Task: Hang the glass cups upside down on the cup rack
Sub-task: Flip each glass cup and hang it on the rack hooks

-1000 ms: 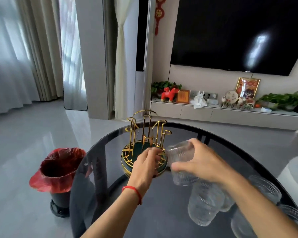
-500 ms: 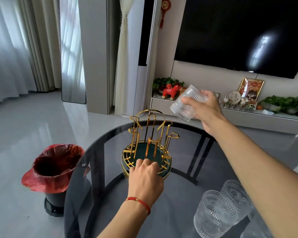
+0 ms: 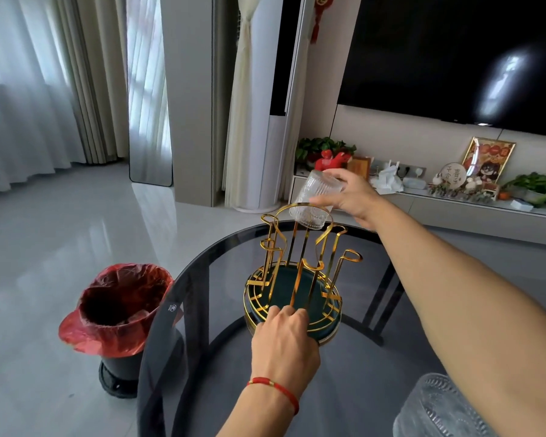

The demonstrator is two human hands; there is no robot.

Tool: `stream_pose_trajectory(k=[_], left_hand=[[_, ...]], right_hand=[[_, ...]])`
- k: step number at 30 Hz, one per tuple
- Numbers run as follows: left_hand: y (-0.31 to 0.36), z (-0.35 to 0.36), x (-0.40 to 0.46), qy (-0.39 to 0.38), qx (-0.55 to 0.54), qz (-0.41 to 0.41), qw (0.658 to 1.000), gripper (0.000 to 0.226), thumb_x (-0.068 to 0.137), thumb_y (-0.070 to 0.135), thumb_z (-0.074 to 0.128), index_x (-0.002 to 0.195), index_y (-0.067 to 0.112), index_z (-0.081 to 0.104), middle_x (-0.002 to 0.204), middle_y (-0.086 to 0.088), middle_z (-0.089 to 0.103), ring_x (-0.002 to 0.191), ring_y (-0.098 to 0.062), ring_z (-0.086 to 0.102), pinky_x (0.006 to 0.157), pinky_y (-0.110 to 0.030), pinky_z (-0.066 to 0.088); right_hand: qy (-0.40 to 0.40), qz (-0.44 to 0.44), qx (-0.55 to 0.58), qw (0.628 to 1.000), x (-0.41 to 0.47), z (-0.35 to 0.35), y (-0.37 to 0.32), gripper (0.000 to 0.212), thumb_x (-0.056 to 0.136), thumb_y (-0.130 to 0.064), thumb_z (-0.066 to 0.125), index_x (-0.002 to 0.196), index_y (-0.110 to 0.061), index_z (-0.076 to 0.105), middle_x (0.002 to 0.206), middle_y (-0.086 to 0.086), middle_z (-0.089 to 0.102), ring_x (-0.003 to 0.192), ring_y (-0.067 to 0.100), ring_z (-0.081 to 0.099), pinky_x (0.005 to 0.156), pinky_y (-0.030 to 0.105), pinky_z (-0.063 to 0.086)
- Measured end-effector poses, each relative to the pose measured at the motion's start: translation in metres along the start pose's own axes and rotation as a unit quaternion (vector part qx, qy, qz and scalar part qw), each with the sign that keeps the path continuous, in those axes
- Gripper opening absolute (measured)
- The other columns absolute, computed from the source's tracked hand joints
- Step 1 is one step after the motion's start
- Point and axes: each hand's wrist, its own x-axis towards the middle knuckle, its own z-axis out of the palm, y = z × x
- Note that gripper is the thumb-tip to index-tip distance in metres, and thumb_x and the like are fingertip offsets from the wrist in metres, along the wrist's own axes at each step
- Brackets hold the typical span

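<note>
The cup (image 3: 317, 200), ribbed clear glass, is tilted mouth-down, its axis leaning up and left, its rim just over the rack's (image 3: 297, 279) far prongs. The right hand (image 3: 352, 197) grips it by thumb and fingers around its base end. The rack has thin gold wire prongs on a round dark-green base, standing on the dark glass worktop (image 3: 208, 357). The left hand (image 3: 284, 339), fingers curled, presses on the base's near rim. Another ribbed glass (image 3: 435, 408) stands at the lower right.

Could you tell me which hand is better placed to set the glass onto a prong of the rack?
The right hand: it already holds the glass cup, mouth tilted down, just above the cup rack. The left hand rests on the rack's base, steadying it.
</note>
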Motion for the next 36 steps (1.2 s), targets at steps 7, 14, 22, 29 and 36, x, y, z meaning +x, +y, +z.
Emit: stream_pose_trajectory(k=[7,14,22,29,36], left_hand=[[0.001,0.004,0.005,-0.005,0.005,-0.008,1.000,0.029,0.097,0.023,0.055,0.123,0.014,0.063,0.117,-0.003,0.067,0.108,-0.023,0.050,0.091,-0.035,0.052],[0.001,0.006,0.003,0.004,0.018,-0.009,1.000,0.033,0.096,0.036,0.053,0.121,0.017,0.064,0.116,-0.001,0.067,0.109,-0.021,0.051,0.090,-0.036,0.054],[0.004,0.002,0.002,-0.003,0.041,-0.014,0.999,0.028,0.095,0.024,0.049,0.117,0.016,0.065,0.111,-0.002,0.067,0.105,-0.023,0.052,0.085,-0.038,0.055],[0.011,0.000,-0.004,-0.015,0.041,-0.006,0.999,0.029,0.094,0.025,0.053,0.118,0.016,0.066,0.111,-0.004,0.067,0.107,-0.024,0.057,0.090,-0.042,0.055],[0.034,-0.006,-0.026,-0.011,0.020,0.049,0.999,0.033,0.088,0.027,0.060,0.119,0.017,0.067,0.115,-0.006,0.065,0.112,-0.028,0.053,0.091,-0.043,0.052]], right_hand=[[-0.157,-0.003,-0.063,0.986,0.000,0.003,0.012,0.099,0.050,-0.013,0.099,0.140,-0.029,0.058,0.146,0.006,0.059,0.127,0.024,0.060,0.107,0.045,0.052],[-0.209,-0.049,-0.199,0.956,-0.001,0.017,0.013,0.087,0.063,-0.007,0.099,0.138,-0.019,0.056,0.131,0.008,0.065,0.126,0.027,0.061,0.105,0.049,0.055],[-0.233,-0.046,-0.228,0.944,-0.008,0.016,0.009,0.097,0.074,-0.001,0.092,0.156,-0.015,0.043,0.149,0.012,0.058,0.140,0.025,0.052,0.112,0.039,0.048],[-0.110,-0.027,-0.229,0.967,-0.066,-0.037,0.003,0.070,0.091,-0.017,0.080,0.154,-0.024,0.049,0.154,0.012,0.056,0.129,0.024,0.062,0.115,0.045,0.047],[-0.047,-0.063,-0.293,0.953,-0.196,-0.083,0.002,0.025,0.094,-0.022,0.074,0.119,-0.026,0.076,0.110,-0.007,0.078,0.103,0.004,0.072,0.102,0.041,0.057]])
